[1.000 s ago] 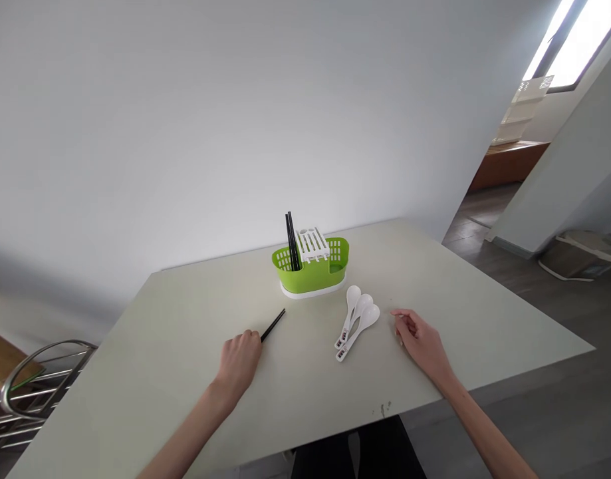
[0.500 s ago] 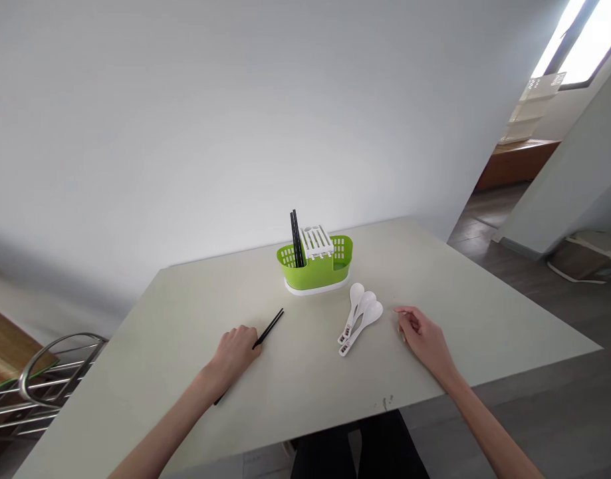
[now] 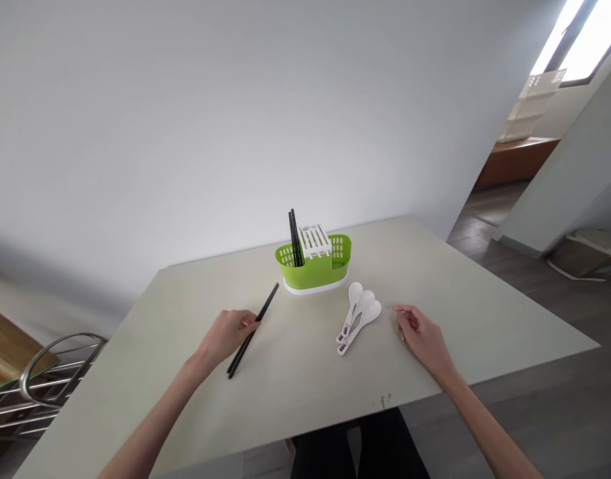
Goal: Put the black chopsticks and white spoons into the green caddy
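My left hand (image 3: 231, 332) is closed on a pair of black chopsticks (image 3: 241, 352), its thumb and fingers gripping them near the middle. The chopsticks slant above the table, upper ends toward the basket. My right hand (image 3: 421, 334) rests at the table's right side with loosely bent fingers, index and thumb apart, holding nothing. Just left of it lie three white spoons (image 3: 369, 311), fanned and overlapping, handles toward me. Behind them stands a green cutlery basket (image 3: 316, 273) on a white base. Several black chopsticks (image 3: 294, 239) stand upright in its left compartment; a white slotted rack (image 3: 315, 241) spans its middle.
The pale table (image 3: 195, 299) meets a plain wall (image 3: 235, 133) at its back edge. A metal-framed stool or chair (image 3: 40, 379) stands off the left edge. A covered bin-like object (image 3: 589, 255) is on the floor at far right.
My left hand has lifted the chopsticks and moved slightly up and away from me. More of them shows now. My right hand stays almost still.
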